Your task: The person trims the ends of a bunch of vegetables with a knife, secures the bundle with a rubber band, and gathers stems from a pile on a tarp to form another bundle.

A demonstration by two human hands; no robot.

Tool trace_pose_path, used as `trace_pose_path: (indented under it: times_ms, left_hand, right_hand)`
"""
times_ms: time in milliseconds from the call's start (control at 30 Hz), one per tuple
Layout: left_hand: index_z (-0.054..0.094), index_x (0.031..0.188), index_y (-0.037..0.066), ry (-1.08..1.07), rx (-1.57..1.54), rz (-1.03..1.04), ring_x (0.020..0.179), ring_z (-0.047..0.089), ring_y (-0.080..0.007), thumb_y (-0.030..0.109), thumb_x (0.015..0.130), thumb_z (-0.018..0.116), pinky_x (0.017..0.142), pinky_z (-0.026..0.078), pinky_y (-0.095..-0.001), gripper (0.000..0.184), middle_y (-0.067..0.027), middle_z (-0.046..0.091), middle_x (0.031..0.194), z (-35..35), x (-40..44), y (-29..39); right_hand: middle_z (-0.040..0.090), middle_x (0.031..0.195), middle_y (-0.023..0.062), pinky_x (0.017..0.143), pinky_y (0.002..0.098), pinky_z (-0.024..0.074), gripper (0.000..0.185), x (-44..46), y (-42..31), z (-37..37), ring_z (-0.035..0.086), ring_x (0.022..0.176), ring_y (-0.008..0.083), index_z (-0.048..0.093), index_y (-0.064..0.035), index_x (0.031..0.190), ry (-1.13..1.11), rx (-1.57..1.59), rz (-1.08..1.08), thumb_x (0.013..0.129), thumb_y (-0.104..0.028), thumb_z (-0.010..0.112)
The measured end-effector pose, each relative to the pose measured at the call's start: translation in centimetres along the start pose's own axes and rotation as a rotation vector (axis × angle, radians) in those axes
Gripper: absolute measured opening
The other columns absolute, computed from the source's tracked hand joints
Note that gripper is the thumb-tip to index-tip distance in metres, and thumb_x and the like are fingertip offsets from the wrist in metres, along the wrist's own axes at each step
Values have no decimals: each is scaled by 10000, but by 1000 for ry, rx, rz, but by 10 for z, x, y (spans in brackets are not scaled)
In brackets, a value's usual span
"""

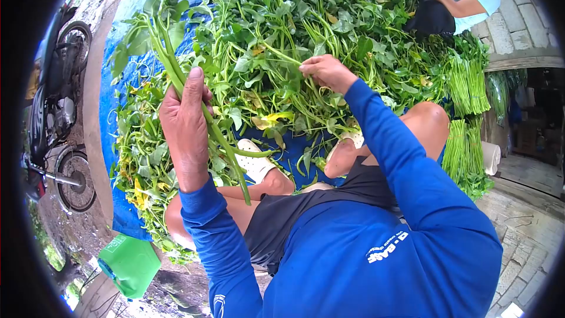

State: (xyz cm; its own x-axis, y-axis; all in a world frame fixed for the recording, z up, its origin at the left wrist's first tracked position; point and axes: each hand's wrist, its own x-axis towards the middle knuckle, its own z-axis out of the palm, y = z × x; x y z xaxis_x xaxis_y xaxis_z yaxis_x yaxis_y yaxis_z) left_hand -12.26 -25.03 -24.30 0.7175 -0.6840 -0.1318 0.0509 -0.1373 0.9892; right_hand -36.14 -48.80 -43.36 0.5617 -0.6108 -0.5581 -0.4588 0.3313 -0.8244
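Note:
My left hand (187, 123) is closed round a small bunch of water spinach stems (166, 53), thumb laid along them. Their leafy tops rise above the fist and the cut ends hang below it. My right hand (329, 73) pinches a single water spinach stem (279, 54) between thumb and fingertips, over the heap. A large loose heap of water spinach (276, 17), with some yellow leaves, spreads in front of me and round my legs. White clogs (254, 160) show on my feet at its near edge.
Blue tarp (130, 224) lies under the heap. Tied bundles of stems (468, 88) stand at the right. Another person (465, 6) sits at the upper right, a hand on greens. A green plastic jug (132, 265) is at lower left, and a motorcycle (59, 106) is parked beyond the tarp.

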Motion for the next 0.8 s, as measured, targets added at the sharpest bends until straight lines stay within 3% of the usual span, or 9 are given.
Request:
trace_pose_path:
  times_ms: [33,133,233,267,400,533,633,700,800]
  left_hand:
    - [667,857,131,5,6,-4,617,527,-52,369,1036,729,580,392,-217,305,22,639,757,0,-1,1]
    - [662,851,129,-25,-4,5,618,523,-50,388,1037,724,581,390,-223,325,26,629,750,1,0,-1]
    - [652,846,131,-45,43,5,614,511,-46,421,1043,707,578,379,-228,355,30,614,741,4,-1,-6]
    - [651,850,132,-50,49,2,613,511,-46,425,1042,706,578,379,-228,356,30,613,741,4,-2,-8]
    - [651,871,134,-86,36,18,615,514,-45,434,1042,706,578,384,-225,350,31,608,731,11,-11,-13]
    - [648,850,138,-91,37,48,601,499,-37,424,1040,713,560,367,-219,349,40,592,705,14,-14,-24]
    - [664,851,120,-79,-51,86,596,498,-39,430,1034,718,549,358,-218,364,37,604,702,29,-21,-23]
    - [712,908,97,-112,-23,-1,599,509,-45,453,1038,707,560,379,-224,379,28,633,731,34,-28,-28]
    - [771,1142,36,-220,-32,2,706,578,-54,486,1051,677,636,453,-224,469,9,689,863,55,-36,-43]
  right_hand:
    - [731,866,-30,555,252,432,183,-19,-13,1,546,616,60,791,-85,1126,-33,180,20,1002,-207,735]
    - [723,879,-30,588,192,457,258,-65,-27,4,627,694,42,737,-77,1255,-176,514,-37,1032,-207,720]
    - [724,924,-45,578,227,486,239,-96,-31,20,607,659,40,733,-79,1234,-148,616,-74,1038,-214,715]
    - [735,963,-29,636,246,538,255,-110,-39,23,661,751,53,714,-86,1260,-185,637,-45,1036,-208,717]
    - [742,1023,-32,695,272,554,272,-135,-46,34,671,857,50,718,-96,1253,-63,576,-72,1025,-242,742]
    - [746,980,-54,626,219,478,296,-145,-43,44,642,846,18,753,-99,1226,65,446,-188,1018,-308,747]
    - [742,1010,-42,658,229,535,288,-158,-52,51,677,894,34,729,-105,1280,123,455,-204,1034,-255,729]
    - [740,1026,-37,658,242,543,273,-160,-50,56,677,915,34,728,-92,1272,40,498,-199,1051,-253,711]
    - [739,969,-44,653,225,547,258,-171,-56,75,669,814,33,735,-77,1251,-80,496,-215,1064,-250,693]
